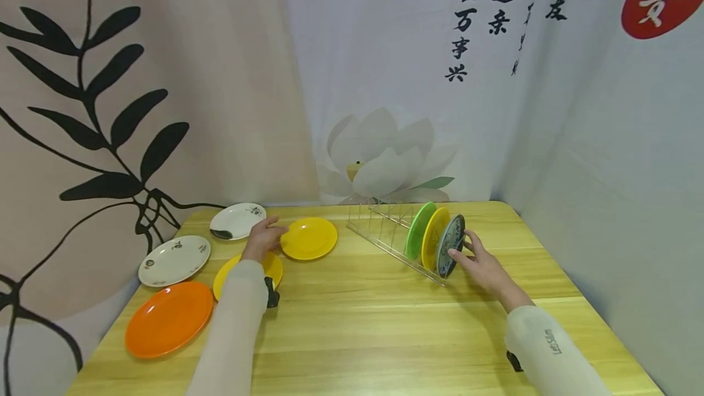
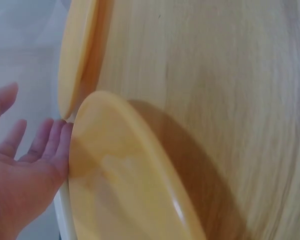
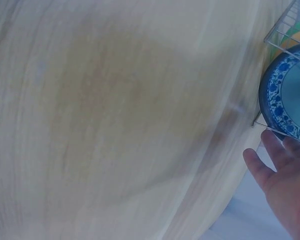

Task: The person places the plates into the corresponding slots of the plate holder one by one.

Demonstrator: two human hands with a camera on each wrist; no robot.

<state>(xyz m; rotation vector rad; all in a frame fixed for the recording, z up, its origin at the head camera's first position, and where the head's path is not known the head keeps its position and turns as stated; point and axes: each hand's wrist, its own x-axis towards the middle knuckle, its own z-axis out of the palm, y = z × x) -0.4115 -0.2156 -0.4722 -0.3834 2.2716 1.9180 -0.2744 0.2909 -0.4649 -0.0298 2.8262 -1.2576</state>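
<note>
Far left of the rack (image 1: 385,248) lie an orange plate (image 1: 169,321) and two white plates (image 1: 175,260), and nearer it the left hand (image 1: 264,240), fingers loose and not pinching, is by two yellow plates (image 1: 309,239), so a bump could make one slide. In the rack stand a green plate (image 1: 420,230), another yellow plate (image 1: 434,234) and, at its right end, a blue plate (image 1: 451,246). Just right of that, the right hand (image 1: 486,271) has its fingers spread, and though I can't tell if they touch, a knock could tip the blue plate over.

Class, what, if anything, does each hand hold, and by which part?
Left hand: nothing. Right hand: at the rim of the blue plate; whether it grips is unclear.
</note>
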